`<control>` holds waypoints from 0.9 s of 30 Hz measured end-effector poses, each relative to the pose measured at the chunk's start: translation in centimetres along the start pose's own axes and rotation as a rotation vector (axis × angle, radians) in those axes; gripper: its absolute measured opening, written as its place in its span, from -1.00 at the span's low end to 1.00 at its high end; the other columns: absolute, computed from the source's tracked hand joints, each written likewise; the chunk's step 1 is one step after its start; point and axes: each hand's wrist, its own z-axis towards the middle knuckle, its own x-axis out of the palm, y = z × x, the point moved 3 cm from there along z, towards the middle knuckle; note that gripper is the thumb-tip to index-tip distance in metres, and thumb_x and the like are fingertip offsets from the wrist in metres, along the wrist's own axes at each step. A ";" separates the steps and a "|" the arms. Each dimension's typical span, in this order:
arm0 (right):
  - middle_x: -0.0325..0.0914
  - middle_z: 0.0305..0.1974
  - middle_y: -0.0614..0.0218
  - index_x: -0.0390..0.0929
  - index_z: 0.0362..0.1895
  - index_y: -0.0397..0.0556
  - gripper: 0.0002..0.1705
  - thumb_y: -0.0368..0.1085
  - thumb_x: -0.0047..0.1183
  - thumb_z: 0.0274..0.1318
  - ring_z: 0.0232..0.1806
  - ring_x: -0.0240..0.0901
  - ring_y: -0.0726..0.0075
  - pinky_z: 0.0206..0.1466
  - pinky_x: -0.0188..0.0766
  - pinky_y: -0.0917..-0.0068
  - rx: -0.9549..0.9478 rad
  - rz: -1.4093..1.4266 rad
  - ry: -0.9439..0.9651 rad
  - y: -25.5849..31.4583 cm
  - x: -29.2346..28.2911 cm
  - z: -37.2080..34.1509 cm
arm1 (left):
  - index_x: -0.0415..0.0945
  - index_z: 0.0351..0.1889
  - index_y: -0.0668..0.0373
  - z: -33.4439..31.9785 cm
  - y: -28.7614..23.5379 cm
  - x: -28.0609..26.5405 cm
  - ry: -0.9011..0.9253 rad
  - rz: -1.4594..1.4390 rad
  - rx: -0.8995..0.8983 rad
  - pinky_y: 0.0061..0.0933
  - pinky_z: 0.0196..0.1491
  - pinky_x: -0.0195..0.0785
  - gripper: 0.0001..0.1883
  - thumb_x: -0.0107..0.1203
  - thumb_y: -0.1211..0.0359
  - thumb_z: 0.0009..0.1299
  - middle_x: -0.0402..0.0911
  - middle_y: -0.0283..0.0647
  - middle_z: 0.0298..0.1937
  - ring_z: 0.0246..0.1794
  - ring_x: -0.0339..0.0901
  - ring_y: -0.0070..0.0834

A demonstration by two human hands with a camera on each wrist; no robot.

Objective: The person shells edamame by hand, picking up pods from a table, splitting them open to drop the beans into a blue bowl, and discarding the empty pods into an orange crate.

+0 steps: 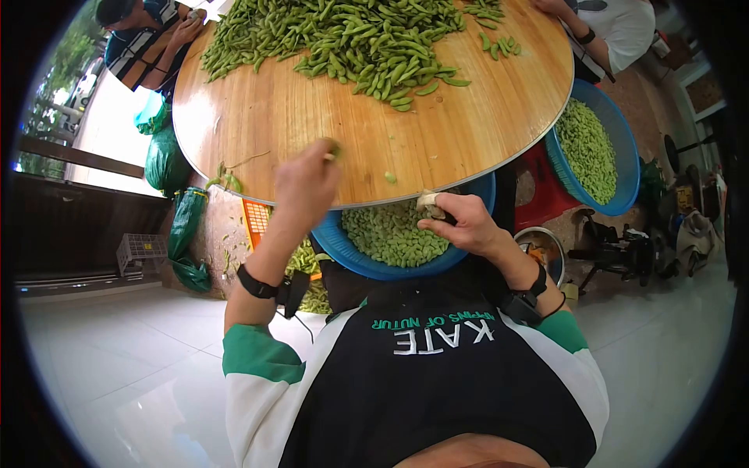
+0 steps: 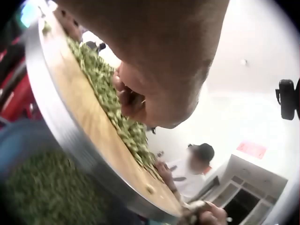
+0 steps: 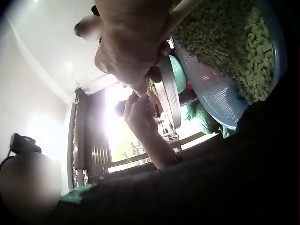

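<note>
In the head view, my left hand (image 1: 308, 183) is raised over the near part of the wooden round table (image 1: 257, 117). Its fingers curl around a small green bean pod (image 1: 335, 146), mostly hidden by them. My right hand (image 1: 468, 222) is beside the table edge, above a blue basin (image 1: 343, 253) of shelled green beans (image 1: 398, 242). White wrapping (image 1: 427, 200) covers a fingertip there, and a gap shows between thumb and forefinger. One loose bean (image 1: 390, 178) lies on the wood between the hands.
A large heap of pods (image 1: 367, 47) covers the table's far side. Few pods (image 1: 226, 179) lie at the left edge. A second blue basin (image 1: 632, 168) of beans stands right, an orange basket (image 1: 256, 222) below left. Two other people (image 1: 148, 39) sit across.
</note>
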 end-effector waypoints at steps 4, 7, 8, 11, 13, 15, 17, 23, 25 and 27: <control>0.42 -0.51 0.20 0.50 -0.29 -0.16 -0.75 -0.33 0.26 -0.02 -0.53 0.36 0.14 -0.46 0.31 0.41 -0.105 -0.080 -0.068 0.0 -0.6 0.2 | 0.58 -0.30 0.17 2.0 3.8 -2.0 -0.121 0.638 0.121 -0.18 -0.08 0.32 -0.87 0.11 0.35 0.26 0.57 -0.15 -0.29 -0.18 0.49 -0.16; 0.40 -0.49 0.25 0.53 -0.26 -0.17 -0.77 -0.36 0.25 -0.01 -0.50 0.38 0.33 -0.44 0.28 0.52 -0.032 0.025 -0.132 -0.6 -0.3 0.2 | 0.58 -0.25 0.19 3.0 2.1 -0.5 -0.143 0.477 0.247 -0.18 -0.09 0.33 -0.86 0.09 0.37 0.28 0.54 -0.09 -0.22 -0.16 0.49 -0.15; 0.41 -0.48 0.24 0.52 -0.25 -0.18 -0.76 -0.37 0.25 -0.02 -0.49 0.39 0.29 -0.43 0.30 0.51 -0.037 0.016 -0.121 -0.4 -0.1 0.5 | 0.57 -0.22 0.21 3.4 0.6 0.4 -0.058 0.218 0.237 -0.19 -0.10 0.34 -0.85 0.08 0.39 0.29 0.53 -0.07 -0.23 -0.17 0.48 -0.13; 0.44 -0.43 0.20 0.50 -0.20 -0.18 -0.72 -0.38 0.24 -0.03 -0.46 0.43 0.20 -0.41 0.34 0.46 -0.062 -0.087 -0.164 -0.1 0.3 1.3 | 0.54 -0.19 0.23 6.0 -2.7 4.0 -0.051 -0.123 0.430 -0.21 -0.23 0.37 -0.84 0.08 0.39 0.31 0.53 -0.03 -0.22 -0.29 0.50 -0.06; 0.45 -0.39 0.17 0.49 -0.17 -0.18 -0.69 -0.39 0.23 -0.04 -0.46 0.45 0.14 -0.40 0.37 0.42 -0.076 -0.173 -0.216 0.6 0.8 1.9 | 0.53 -0.19 0.25 8.4 -3.0 6.3 0.001 -0.072 0.381 -0.17 -0.18 0.36 -0.82 0.07 0.39 0.29 0.53 0.00 -0.24 -0.25 0.49 -0.02; 0.46 -0.34 0.13 0.46 -0.14 -0.16 -0.66 -0.39 0.22 -0.06 -0.43 0.47 0.05 -0.38 0.41 0.32 -0.165 -0.306 -0.262 2.2 0.9 3.0 | 0.52 -0.19 0.27 10.1 -3.0 7.9 0.053 -0.017 0.346 -0.13 -0.13 0.36 -0.81 0.05 0.40 0.28 0.52 0.03 -0.25 -0.21 0.47 0.01; 0.45 -0.29 0.11 0.44 -0.13 -0.14 -0.64 -0.38 0.19 -0.07 -0.39 0.47 -0.03 -0.36 0.44 0.24 -0.131 -0.394 -0.184 2.2 1.5 3.6 | 0.50 -0.23 0.29 11.1 -2.6 9.2 0.186 -0.035 0.260 -0.06 -0.14 0.35 -0.77 0.10 0.34 0.24 0.52 0.06 -0.27 -0.21 0.47 0.05; 0.35 -0.40 0.11 0.39 -0.26 -0.12 -0.76 -0.41 0.04 -0.11 -0.41 0.45 -0.08 -0.37 0.44 0.14 -0.105 -0.494 0.005 1.8 2.6 3.8 | 0.46 -0.32 0.32 10.4 -1.3 8.3 0.276 -0.032 0.216 -0.04 -0.13 0.33 -0.77 0.13 0.33 0.20 0.53 0.09 -0.30 -0.21 0.47 0.06; 0.37 -0.38 0.12 0.40 -0.27 -0.10 -0.78 -0.40 0.05 -0.09 -0.40 0.45 -0.05 -0.37 0.43 0.15 -0.109 -0.469 0.054 2.0 1.8 3.4 | 0.44 -0.33 0.34 9.2 -1.3 7.3 0.223 -0.020 0.249 -0.08 -0.23 0.31 -0.77 0.15 0.35 0.20 0.52 0.10 -0.35 -0.30 0.46 0.06; 0.38 -0.36 0.12 0.40 -0.27 -0.09 -0.79 -0.39 0.06 -0.08 -0.39 0.45 -0.03 -0.37 0.43 0.16 -0.112 -0.439 0.098 1.7 1.4 2.9 | 0.42 -0.33 0.36 8.8 -0.6 7.0 0.174 -0.003 0.283 -0.12 -0.33 0.30 -0.77 0.17 0.38 0.19 0.51 0.10 -0.41 -0.40 0.46 0.06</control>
